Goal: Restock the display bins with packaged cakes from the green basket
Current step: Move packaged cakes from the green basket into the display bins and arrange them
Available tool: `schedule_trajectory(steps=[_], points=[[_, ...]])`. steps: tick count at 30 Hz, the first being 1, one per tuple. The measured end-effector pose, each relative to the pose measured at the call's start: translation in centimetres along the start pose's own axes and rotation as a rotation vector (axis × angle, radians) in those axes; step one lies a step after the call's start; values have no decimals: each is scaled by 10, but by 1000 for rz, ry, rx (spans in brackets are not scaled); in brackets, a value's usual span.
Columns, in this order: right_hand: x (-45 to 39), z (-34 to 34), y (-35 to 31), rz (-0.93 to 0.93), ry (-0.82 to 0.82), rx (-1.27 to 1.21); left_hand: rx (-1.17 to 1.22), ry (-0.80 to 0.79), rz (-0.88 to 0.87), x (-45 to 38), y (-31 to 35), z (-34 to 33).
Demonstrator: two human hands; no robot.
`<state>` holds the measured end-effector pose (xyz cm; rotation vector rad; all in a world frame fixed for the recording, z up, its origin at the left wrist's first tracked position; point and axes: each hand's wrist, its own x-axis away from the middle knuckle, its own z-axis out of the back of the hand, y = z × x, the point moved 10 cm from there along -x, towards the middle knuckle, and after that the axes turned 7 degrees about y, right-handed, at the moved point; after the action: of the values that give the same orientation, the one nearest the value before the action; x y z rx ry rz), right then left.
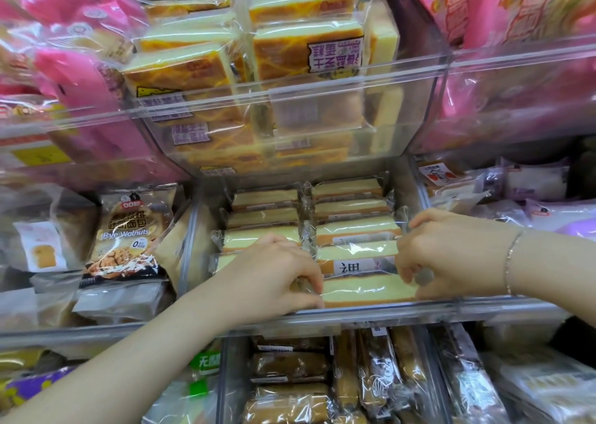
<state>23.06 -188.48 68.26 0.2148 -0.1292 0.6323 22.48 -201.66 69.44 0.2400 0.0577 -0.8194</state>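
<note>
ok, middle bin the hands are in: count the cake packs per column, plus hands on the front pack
Left column packs: 4 visible
Right column packs: 5
Hands on the front pack: 2, left hand and right hand
Total packs: 9

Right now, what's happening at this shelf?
A person is stocking a clear display bin on a shop shelf. Both hands hold the ends of one packaged cake at the front of the bin's right-hand row: the left hand pinches its left end, the right hand grips its right end. Two rows of similar cakes fill the bin behind it. The green basket is out of view.
</note>
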Motion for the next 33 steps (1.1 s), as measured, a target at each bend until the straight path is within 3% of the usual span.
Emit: schedule_trajectory(steps=[10, 17, 21, 24, 27, 33], points=[[0, 20, 0, -27, 211, 99, 62, 140, 151, -1, -6, 6], [-9, 20, 3, -51, 196, -17, 96, 31, 154, -6, -8, -1], [-10, 14, 8, -67, 78, -108, 183, -41, 149, -8, -7, -4], [-11, 9, 6, -54, -5, -134, 87, -38, 81, -14, 2, -6], [-17, 4, -5, 1, 13, -54, 45, -31, 28, -19, 11, -9], [-15, 10, -2, -59, 49, -15, 84, 12, 61, -16, 4, -8]])
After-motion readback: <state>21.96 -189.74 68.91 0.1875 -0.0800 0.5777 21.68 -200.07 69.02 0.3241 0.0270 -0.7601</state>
